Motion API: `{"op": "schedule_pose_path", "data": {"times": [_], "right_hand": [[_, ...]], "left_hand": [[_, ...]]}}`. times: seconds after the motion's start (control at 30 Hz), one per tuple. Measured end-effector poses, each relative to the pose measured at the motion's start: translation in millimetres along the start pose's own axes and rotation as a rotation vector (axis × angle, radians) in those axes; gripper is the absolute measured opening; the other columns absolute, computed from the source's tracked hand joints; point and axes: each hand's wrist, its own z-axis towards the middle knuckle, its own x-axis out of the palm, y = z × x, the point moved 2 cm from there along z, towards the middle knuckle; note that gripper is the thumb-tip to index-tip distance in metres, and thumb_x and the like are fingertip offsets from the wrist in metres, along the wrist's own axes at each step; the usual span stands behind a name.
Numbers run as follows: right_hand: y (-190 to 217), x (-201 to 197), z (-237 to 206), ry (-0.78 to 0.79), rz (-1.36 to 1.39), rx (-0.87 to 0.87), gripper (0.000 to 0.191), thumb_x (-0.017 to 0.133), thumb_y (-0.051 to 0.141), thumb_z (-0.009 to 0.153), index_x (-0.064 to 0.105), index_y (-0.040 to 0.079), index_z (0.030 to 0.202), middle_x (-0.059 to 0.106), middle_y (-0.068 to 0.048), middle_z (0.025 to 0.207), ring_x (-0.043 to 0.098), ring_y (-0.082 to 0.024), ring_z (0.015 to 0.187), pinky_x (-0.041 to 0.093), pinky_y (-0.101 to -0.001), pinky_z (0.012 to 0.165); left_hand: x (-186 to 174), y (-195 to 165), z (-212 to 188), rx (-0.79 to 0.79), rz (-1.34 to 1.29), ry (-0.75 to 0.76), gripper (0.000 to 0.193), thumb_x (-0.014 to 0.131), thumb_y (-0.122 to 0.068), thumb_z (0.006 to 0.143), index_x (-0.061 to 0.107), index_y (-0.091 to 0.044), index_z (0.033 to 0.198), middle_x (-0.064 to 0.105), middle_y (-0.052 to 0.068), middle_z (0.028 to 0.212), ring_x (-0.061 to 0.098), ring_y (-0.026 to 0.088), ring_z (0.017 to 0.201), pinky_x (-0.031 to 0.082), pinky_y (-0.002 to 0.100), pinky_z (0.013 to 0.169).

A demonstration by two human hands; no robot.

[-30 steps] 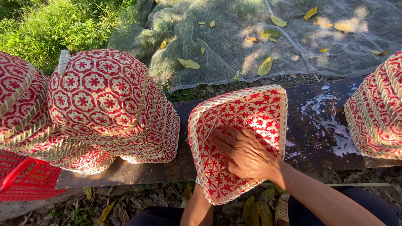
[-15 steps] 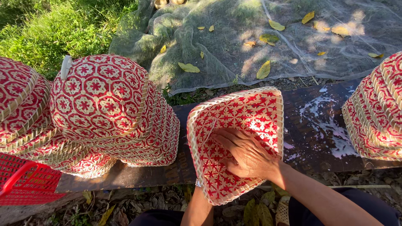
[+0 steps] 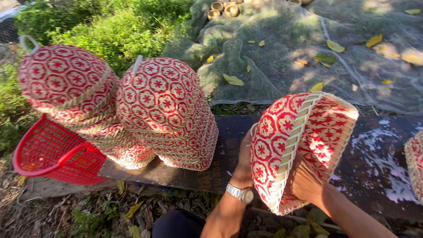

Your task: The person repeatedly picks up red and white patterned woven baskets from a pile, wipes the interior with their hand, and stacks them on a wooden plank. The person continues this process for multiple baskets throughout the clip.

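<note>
Now both hands' grip holding tilted woven basket (image 3: 304, 145): left hand (image 3: 245, 161) outside, right hand (image 3: 308, 183) inside.

Two stacks of woven baskets (image 3: 132, 110), one held basket (image 3: 304, 145) (red-and-white), one red plastic basket (image 3: 48, 154).

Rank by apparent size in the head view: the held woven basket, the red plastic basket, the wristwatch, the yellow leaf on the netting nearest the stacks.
1. Held woven basket, though it is nearest the camera.
2. Red plastic basket, partly hidden behind a stack, so these two are unsure.
3. Wristwatch and yellow leaf look alike.
</note>
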Motion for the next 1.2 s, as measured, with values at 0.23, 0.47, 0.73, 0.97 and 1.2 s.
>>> {"op": "schedule_pose_path", "data": {"times": [0.23,0.47,0.73,0.97,1.2], "right_hand": [[-31,-42,-26,-0.254,0.049,0.131,0.044,0.066,0.022,0.086,0.066,0.011,0.129,0.064,-0.007,0.142,0.063,-0.026,0.108,0.053,-0.0429,0.090],[-32,-91,-25,-0.507,0.475,0.396,0.033,0.067,0.017,0.090,0.070,0.006,0.122,0.069,-0.006,0.139,0.070,-0.018,0.094,0.057,-0.0316,0.071],[-5,-92,-1,-0.342,0.464,0.369,0.038,0.074,0.024,0.085,0.072,0.009,0.120,0.066,-0.002,0.140,0.075,-0.016,0.087,0.062,-0.0308,0.070],[-11,-80,-3,-0.110,0.338,0.425,0.049,0.072,0.032,0.086,0.067,0.013,0.131,0.063,-0.002,0.141,0.075,-0.021,0.097,0.061,-0.0339,0.081],[-32,-55,-5,0.218,0.356,0.621,0.060,0.061,0.041,0.093,0.053,0.019,0.148,0.042,0.003,0.160,0.063,-0.021,0.128,0.054,-0.0365,0.105]], "left_hand": [[87,-81,20,0.384,0.412,0.033,0.027,0.058,-0.022,0.112,0.072,0.001,0.114,0.074,0.006,0.105,0.067,0.011,0.090,0.054,0.027,0.082],[197,-292,29,1.305,1.280,0.130,0.031,0.059,-0.029,0.114,0.072,-0.004,0.100,0.067,-0.004,0.082,0.056,0.005,0.073,0.045,0.026,0.065],[159,-413,51,1.503,1.947,-0.472,0.038,0.060,-0.028,0.110,0.060,-0.007,0.077,0.059,0.002,0.063,0.055,0.011,0.052,0.040,0.030,0.045],[112,-385,53,1.203,2.133,-0.764,0.038,0.060,-0.036,0.107,0.069,-0.008,0.082,0.065,0.007,0.063,0.057,0.019,0.050,0.045,0.037,0.044],[108,-372,51,1.107,2.075,-0.548,0.035,0.058,-0.033,0.109,0.066,-0.007,0.087,0.070,0.006,0.073,0.064,0.017,0.052,0.049,0.035,0.043]]}}
